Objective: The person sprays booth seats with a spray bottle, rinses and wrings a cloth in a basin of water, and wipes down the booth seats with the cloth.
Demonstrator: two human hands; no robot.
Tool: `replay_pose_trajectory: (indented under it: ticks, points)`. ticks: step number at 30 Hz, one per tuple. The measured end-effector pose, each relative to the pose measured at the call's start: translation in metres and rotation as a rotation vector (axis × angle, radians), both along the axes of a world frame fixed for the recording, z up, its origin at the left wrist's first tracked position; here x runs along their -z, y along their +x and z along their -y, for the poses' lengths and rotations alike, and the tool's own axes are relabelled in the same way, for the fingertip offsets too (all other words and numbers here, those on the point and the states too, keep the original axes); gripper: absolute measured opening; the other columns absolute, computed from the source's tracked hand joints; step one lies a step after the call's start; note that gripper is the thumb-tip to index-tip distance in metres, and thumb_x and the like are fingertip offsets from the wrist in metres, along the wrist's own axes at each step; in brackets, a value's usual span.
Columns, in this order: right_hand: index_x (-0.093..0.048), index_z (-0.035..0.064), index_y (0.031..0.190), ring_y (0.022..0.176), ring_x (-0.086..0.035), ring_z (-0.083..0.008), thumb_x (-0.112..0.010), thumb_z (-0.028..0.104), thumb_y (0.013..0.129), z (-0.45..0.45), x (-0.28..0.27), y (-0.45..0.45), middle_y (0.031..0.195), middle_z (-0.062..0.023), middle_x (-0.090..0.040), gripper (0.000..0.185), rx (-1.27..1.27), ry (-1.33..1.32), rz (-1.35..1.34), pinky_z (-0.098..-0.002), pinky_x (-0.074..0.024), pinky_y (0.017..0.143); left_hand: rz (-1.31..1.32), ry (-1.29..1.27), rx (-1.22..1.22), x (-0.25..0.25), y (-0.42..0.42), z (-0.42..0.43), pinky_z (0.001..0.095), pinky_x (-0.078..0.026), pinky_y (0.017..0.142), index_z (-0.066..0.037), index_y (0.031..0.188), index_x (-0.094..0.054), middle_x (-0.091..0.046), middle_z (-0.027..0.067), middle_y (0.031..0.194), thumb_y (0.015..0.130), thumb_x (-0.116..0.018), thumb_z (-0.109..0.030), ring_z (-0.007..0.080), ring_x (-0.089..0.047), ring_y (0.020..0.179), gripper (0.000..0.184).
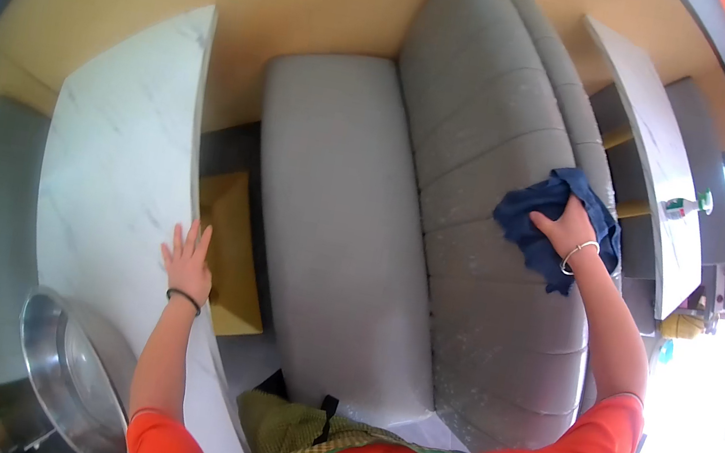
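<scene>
1. The wiping looked partway through, as far as one view could tell: the blue cloth point(533, 197) lay against the upper part of the grey backrest point(487, 156), near its top edge
2. Pale specks and streaks showed on several backrest panels, both farther from and closer to the person, so those areas seemed left to do; the seat cushion point(333, 231) looked cleaner, but whether it had been wiped could not be told
3. The cloth lay under the right hand point(570, 230), spreading past it on both sides, with the thumb across its top and the other fingers bent into the folds, tips hidden
4. That hand had hold of the bunched cloth, its fingers partly closed, seemingly pressing it to the backrest
5. The left hand point(188, 270), well apart from the cloth, held nothing; its fingers were spread wide over the edge of the white table point(128, 151), seemingly resting there
6. A metal basin point(74, 371) showed at that table's near end, its contents unclear
</scene>
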State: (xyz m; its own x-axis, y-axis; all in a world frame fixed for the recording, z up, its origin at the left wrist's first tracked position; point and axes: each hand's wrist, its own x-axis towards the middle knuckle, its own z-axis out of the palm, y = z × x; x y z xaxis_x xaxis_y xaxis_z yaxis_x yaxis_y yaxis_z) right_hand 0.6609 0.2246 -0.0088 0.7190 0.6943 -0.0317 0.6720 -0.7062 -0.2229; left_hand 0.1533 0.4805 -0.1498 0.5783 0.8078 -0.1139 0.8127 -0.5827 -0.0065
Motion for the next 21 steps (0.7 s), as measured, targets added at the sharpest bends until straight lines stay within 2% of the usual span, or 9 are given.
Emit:
replay_pose_trajectory:
  ticks: [5,7,9,14,16,21]
  points:
    - [-0.033,-0.0052,0.123,0.113,-0.043,-0.0356,-0.069,0.039,0.063,-0.044,-0.004,0.036,0.119,-0.0266,-0.045,0.084,-0.047,-0.037,-0.026,-0.0334,-0.033,0.096,0.043,0.028,0.018,-0.006,-0.004,0.008,0.0588,-0.012,0.101,-0.016,0.13,-0.037,-0.024,0.0038,0.14,0.067,-0.049,0.005,0.0341,-0.015,0.13,0.068]
    - [-0.033,-0.0052,0.123,0.113,-0.043,-0.035,-0.069,0.042,0.063,-0.079,-0.002,0.062,0.119,-0.0261,-0.045,0.084,-0.155,0.025,-0.045,-0.033,-0.0336,0.096,0.035,0.014,0.011,-0.007,-0.003,0.008,0.0589,-0.012,0.101,-0.015,0.129,-0.037,-0.025,0.0043,0.14,0.066,-0.049,0.006,0.0342,-0.015,0.13,0.067]
    - [-0.032,-0.0056,0.124,0.114,-0.043,-0.0339,-0.068,0.044,0.064,-0.124,-0.003,0.083,0.12,-0.0254,-0.045,0.086,-0.146,-0.052,-0.008,-0.0324,-0.0336,0.096,0.031,0.019,0.003,-0.007,-0.002,0.007,0.0589,-0.012,0.101,-0.015,0.129,-0.038,-0.025,0.0049,0.14,0.066,-0.048,0.007,0.0348,-0.016,0.13,0.067]
    - [-0.026,-0.0071,0.128,0.118,-0.039,-0.0334,-0.068,0.047,0.063,-0.216,0.006,0.135,0.126,-0.0255,-0.039,0.095,-0.082,-0.047,0.063,-0.0325,-0.0313,0.099,0.036,0.011,0.012,-0.008,-0.004,0.007,0.0596,-0.012,0.1,-0.012,0.126,-0.041,-0.029,0.008,0.138,0.066,-0.049,0.006,0.0368,-0.017,0.129,0.064]
    - [-0.023,-0.0047,0.131,0.119,-0.039,-0.0312,-0.068,0.05,0.062,-0.245,0.007,0.15,0.129,-0.023,-0.038,0.099,-0.019,-0.075,0.05,-0.0328,-0.0321,0.099,0.039,0.009,0.006,-0.01,-0.004,0.007,0.0601,-0.012,0.1,-0.011,0.125,-0.043,-0.03,0.0091,0.137,0.065,-0.049,0.006,0.0375,-0.018,0.129,0.062]
    - [-0.025,-0.006,0.13,0.121,-0.037,-0.0319,-0.069,0.051,0.06,-0.309,0.005,0.183,0.129,-0.0244,-0.038,0.1,-0.077,-0.039,0.102,-0.0334,-0.03,0.101,0.014,-0.03,0.018,-0.012,-0.007,0.015,0.0596,-0.008,0.1,-0.009,0.125,-0.042,-0.03,0.0144,0.136,0.065,-0.045,0.006,0.0423,-0.017,0.128,0.063]
